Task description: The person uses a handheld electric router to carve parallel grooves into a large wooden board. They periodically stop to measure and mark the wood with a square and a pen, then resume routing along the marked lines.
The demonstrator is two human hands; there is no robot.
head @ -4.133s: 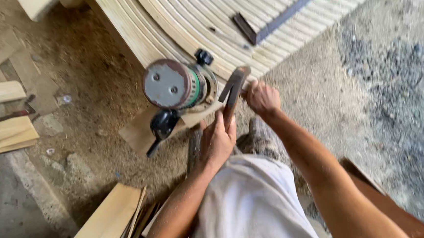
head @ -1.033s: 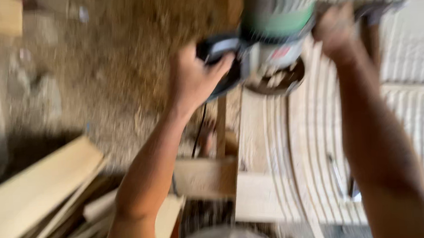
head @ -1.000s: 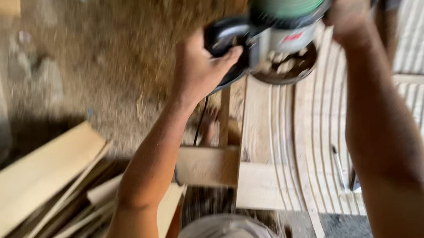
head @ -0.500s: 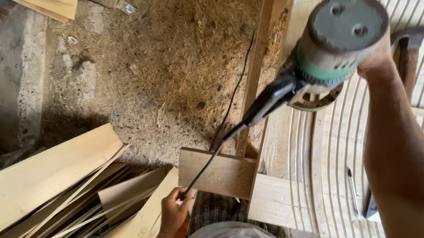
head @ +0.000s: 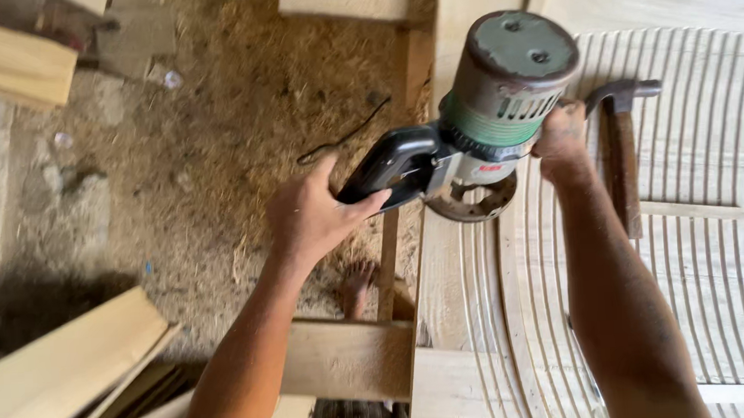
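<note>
A grey and green electric router rests with its round base on a wide wooden panel cut with curved grooves. My left hand grips the router's black handle. My right hand holds the far side of the tool's body, its fingers partly hidden behind it. A hammer with a brown handle lies on the panel just right of my right hand.
Sawdust covers the ground to the left. Loose boards are stacked at the lower left, and a block lies at the upper left. A black cord trails over the sawdust. A bare foot shows under the frame.
My left hand has come up from the cord near the lower boards and taken the router's black handle. The view has moved closer to the tool.
</note>
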